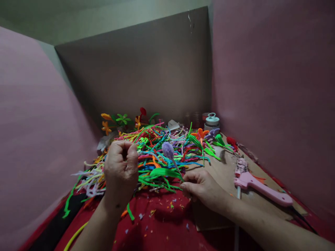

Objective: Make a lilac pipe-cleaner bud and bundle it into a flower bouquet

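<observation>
Purple bud — tilted; right hand pinches stem.

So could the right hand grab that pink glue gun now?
Probably not straight away: the right hand is pinching the stem of the purple bud. Once free, likely yes: the pink glue gun lies to its right, its handle uncovered.

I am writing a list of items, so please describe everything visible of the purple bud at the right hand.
The purple bud is oval and looks fuzzy, on a thin stem. It tilts up and leftward before colourful strips, the right hand pinching the stem's lower end. A green leaf reaches the same hand; whether it is joined is unclear.
</observation>
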Demonstrator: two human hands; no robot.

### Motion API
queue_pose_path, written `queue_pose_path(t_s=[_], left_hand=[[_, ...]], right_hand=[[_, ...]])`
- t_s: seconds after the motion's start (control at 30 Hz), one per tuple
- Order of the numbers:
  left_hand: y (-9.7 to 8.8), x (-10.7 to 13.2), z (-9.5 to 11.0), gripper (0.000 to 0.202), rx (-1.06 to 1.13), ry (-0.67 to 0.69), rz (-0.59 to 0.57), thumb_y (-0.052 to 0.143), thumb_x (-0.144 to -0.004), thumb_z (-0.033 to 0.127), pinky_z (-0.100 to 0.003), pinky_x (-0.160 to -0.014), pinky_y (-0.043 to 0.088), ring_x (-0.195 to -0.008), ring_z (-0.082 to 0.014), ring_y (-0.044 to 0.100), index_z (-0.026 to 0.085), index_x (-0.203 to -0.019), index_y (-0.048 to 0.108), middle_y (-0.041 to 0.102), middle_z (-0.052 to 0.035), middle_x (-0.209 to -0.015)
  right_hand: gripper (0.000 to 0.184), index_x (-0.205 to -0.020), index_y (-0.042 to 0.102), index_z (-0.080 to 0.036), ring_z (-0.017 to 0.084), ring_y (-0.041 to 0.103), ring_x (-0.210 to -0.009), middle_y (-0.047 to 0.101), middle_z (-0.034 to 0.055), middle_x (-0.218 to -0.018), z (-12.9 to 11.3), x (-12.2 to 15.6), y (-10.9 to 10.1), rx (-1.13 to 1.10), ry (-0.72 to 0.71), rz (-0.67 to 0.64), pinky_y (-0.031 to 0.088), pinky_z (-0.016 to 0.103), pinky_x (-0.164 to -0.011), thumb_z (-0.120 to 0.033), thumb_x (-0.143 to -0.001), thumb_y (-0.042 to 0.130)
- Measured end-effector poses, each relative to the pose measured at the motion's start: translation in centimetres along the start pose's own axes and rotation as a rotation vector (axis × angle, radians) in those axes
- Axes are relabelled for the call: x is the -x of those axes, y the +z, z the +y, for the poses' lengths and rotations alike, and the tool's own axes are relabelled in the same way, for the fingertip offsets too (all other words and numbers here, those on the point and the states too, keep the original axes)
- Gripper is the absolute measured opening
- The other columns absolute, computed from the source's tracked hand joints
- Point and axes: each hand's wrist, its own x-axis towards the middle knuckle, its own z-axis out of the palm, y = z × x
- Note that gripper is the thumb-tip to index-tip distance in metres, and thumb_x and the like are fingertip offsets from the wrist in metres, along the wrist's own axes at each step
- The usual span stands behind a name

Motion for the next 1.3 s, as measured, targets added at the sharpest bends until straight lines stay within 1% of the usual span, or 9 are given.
queue_pose_path(t_s=[0.17,0.37,0.5,0.57,0.7,0.9,1.0,1.17,1.3], left_hand=[[0.9,0.9,-0.1,0.013,0.140,-0.058,-0.087,0.047,-0.083,0.032,-0.023,-0.053,0.037,-0.053,-0.0114,0.044,0.021,-0.077,0.049,0.047,0.0039,-0.062],[0.9,1.1,-0.2,0.028,0.306,-0.189,-0.194,0.045,-0.085,0.034,-0.022,-0.054,0.036,-0.052,-0.0103,0.043,0.019,-0.061,0.046,0.047,0.0039,-0.054],[1.1,1.6,-0.8,0.008,0.487,-0.328,-0.198,0.055,-0.078,0.027,-0.020,-0.052,0.037,-0.052,-0.0099,0.045,0.020,-0.076,0.053,0.049,0.0060,-0.056],[1.2,1.9,-1.1,0.010,0.517,-0.345,-0.198,0.059,-0.075,0.025,-0.020,-0.054,0.038,-0.055,-0.0098,0.047,0.021,-0.083,0.055,0.051,0.0055,-0.062],[1.2,2.7,-1.4,0.007,0.477,-0.295,-0.216,0.057,-0.076,0.025,-0.020,-0.060,0.040,-0.065,-0.0108,0.050,0.020,-0.080,0.058,0.055,0.0025,-0.074],[1.6,3.1,-2.3,0.010,0.485,-0.309,-0.287,0.057,-0.077,0.027,-0.022,-0.063,0.042,-0.068,-0.0124,0.052,0.020,-0.084,0.059,0.057,0.0016,-0.076],[1.5,3.3,-2.8,0.009,0.457,-0.251,-0.285,0.056,-0.078,0.027,-0.023,-0.067,0.043,-0.072,-0.0132,0.054,0.020,-0.084,0.059,0.058,0.0011,-0.079],[0.8,3.8,-3.1,0.007,0.449,-0.157,-0.192,0.054,-0.080,0.024,-0.025,-0.077,0.042,-0.083,-0.0150,0.056,0.022,-0.085,0.059,0.059,0.0005,-0.086],[0.7,4.2,-2.7,0.010,0.423,-0.029,-0.118,0.053,-0.080,0.018,-0.025,-0.080,0.041,-0.085,-0.0150,0.054,0.024,-0.085,0.058,0.058,0.0007,-0.086]], right_hand=[[0.018,-0.055,0.055,-0.016,0.007,0.042,-0.043,0.048,-0.0039,-0.047,0.2,-0.1,0.0,0.003,0.011,0.000,0.029,0.021,-0.044,-0.020,-0.072,0.054],[0.017,-0.056,0.055,-0.016,0.008,0.041,-0.043,0.049,-0.0034,-0.048,-0.1,-0.3,-0.2,0.003,0.022,-0.014,0.030,0.021,-0.043,-0.020,-0.072,0.053],[0.018,-0.054,0.053,-0.016,0.008,0.041,-0.044,0.045,-0.0038,-0.048,-0.3,-0.2,-0.1,0.013,0.035,-0.022,0.029,0.020,-0.043,-0.020,-0.072,0.052],[0.018,-0.054,0.052,-0.016,0.008,0.041,-0.044,0.044,-0.0041,-0.049,-0.2,-0.1,0.0,0.027,0.039,-0.033,0.029,0.020,-0.043,-0.019,-0.072,0.051],[0.016,-0.057,0.053,-0.016,0.007,0.041,-0.045,0.045,-0.0042,-0.050,0.1,0.0,0.1,0.055,0.074,-0.044,0.029,0.020,-0.043,-0.017,-0.073,0.048],[0.018,-0.058,0.052,-0.016,0.008,0.040,-0.045,0.046,-0.0037,-0.051,0.0,0.0,0.0,0.031,0.086,-0.061,0.031,0.020,-0.043,-0.022,-0.075,0.048],[0.019,-0.058,0.052,-0.016,0.008,0.039,-0.044,0.045,-0.0034,-0.051,-0.4,0.0,0.0,0.027,0.096,-0.072,0.031,0.020,-0.042,-0.024,-0.076,0.048],[0.020,-0.057,0.052,-0.017,0.008,0.040,-0.043,0.046,-0.0033,-0.049,-0.8,0.0,0.0,0.056,0.085,-0.063,0.031,0.020,-0.042,-0.020,-0.076,0.046],[0.027,-0.054,0.050,-0.018,0.008,0.041,-0.041,0.049,-0.0025,-0.049,-1.7,-0.1,-0.1,0.031,0.110,-0.072,0.031,0.020,-0.041,-0.028,-0.078,0.049]])
